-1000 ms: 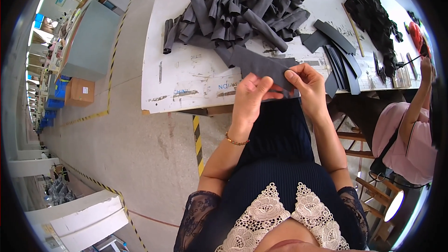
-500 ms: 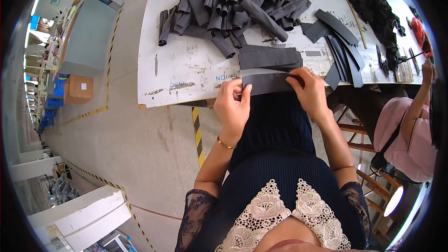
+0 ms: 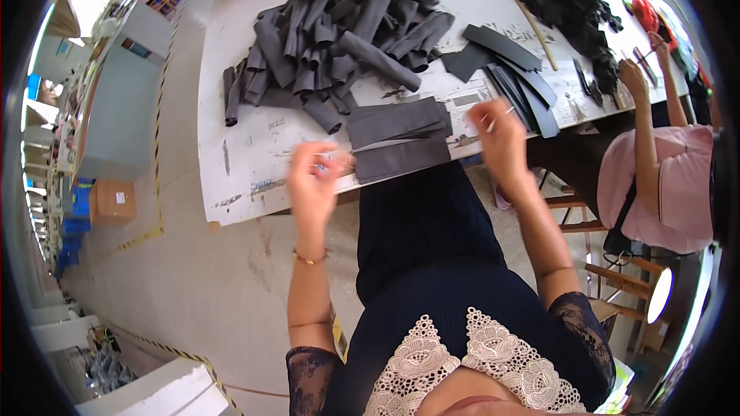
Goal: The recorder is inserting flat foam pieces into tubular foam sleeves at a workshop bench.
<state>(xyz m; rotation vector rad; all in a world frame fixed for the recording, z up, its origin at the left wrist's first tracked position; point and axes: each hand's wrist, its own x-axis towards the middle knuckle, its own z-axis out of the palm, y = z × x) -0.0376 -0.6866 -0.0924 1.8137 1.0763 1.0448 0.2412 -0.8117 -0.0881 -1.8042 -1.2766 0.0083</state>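
A flat dark grey fabric strip [image 3: 402, 159] lies along the table's front edge. Just beyond it rests a small stack of similar strips [image 3: 397, 121], slightly fanned. My left hand [image 3: 310, 189] hovers at the near strip's left end, its fingers blurred by motion. To the right of the stack, my right hand [image 3: 501, 142] is raised over the table edge, apart from the strips. Its fingers are bent and smeared too, so I cannot make out whether either hand holds anything.
A heap of rolled dark grey pieces [image 3: 331, 38] covers the table's far left. Flat dark strips [image 3: 520, 81] lie fanned to the right, near a wooden stick [image 3: 533, 28] and a black fabric pile [image 3: 566, 8]. A co-worker in pink [image 3: 655, 185] sits at the right.
Both hands have let go of the near strip and moved apart, left hand leftward, right hand up off its right end. The strip now lies flat. The whole view has shifted.
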